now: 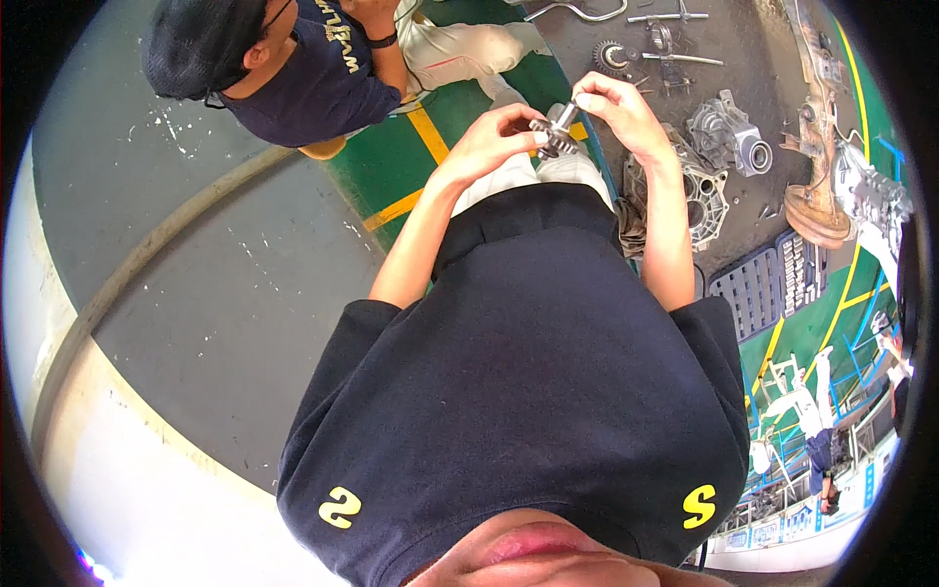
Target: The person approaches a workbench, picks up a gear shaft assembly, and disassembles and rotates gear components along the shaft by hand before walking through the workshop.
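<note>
The person's left hand point(489, 137) and right hand point(621, 108) are meeting in front of the chest, both closing on a small steel gear shaft point(558, 130). The left hand is curling around it from the left, thumb and fingertips pinching the toothed gear end. The right hand is arching over from the right, its fingers partly bent and its fingertips pressing on the plain upper end of the shaft. The shaft is tilting slightly, held in the air between the two hands above the person's pale trousers point(543, 171), well above the floor.

On the dark floor mat point(724, 59) to the right, an aluminium gearbox housing point(729, 137) is lying near the mat's middle, with a second, open casing point(694, 196) just beside the right forearm. A loose gear wheel point(611, 56) and several thin metal rods point(675, 39) are sitting toward the mat's far edge. A dark socket set tray point(773, 284) is lying at the mat's near edge. A rusty brake disc assembly point(817, 210) is resting at the right edge.

At the upper left, another person in a dark cap and navy shirt point(313, 78) is crouching on the green floor with yellow lines point(411, 166).
</note>
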A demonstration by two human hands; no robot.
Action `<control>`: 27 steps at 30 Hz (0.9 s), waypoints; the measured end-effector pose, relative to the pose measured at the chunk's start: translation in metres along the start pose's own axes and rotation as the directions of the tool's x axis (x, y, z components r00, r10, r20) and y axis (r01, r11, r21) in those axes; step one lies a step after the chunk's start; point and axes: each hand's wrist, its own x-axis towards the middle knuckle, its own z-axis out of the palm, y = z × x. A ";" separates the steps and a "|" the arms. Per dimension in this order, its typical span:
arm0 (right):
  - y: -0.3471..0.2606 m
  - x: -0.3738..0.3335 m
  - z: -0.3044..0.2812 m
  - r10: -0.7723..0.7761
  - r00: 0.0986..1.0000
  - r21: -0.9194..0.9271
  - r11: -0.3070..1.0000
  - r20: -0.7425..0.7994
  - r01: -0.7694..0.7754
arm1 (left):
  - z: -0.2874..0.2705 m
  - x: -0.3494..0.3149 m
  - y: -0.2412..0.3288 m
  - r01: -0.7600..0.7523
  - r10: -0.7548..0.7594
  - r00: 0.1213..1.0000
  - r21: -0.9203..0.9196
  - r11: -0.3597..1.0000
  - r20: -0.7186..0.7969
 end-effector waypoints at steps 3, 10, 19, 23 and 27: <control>0.007 -0.014 -0.010 0.019 1.000 -0.049 0.999 0.025 -0.018 | 0.005 0.010 -0.014 0.063 -0.061 0.992 -0.015 0.998 0.109; 0.025 -0.039 -0.021 0.133 0.991 -0.258 0.958 0.006 -0.127 | 0.014 0.025 -0.020 0.161 -0.163 0.981 0.025 0.987 0.103; 0.033 -0.063 -0.020 0.208 0.977 -0.126 0.971 0.052 -0.201 | 0.015 0.038 -0.010 0.143 -0.169 0.959 0.127 0.982 0.227; 0.032 -0.078 -0.025 0.204 0.977 0.074 0.975 0.064 -0.209 | 0.029 0.044 0.002 0.051 -0.107 0.956 0.203 0.978 0.274; 0.020 -0.108 -0.014 0.308 0.948 0.180 0.940 -0.080 -0.290 | 0.044 0.056 0.026 -0.189 -0.014 0.910 0.445 0.875 0.415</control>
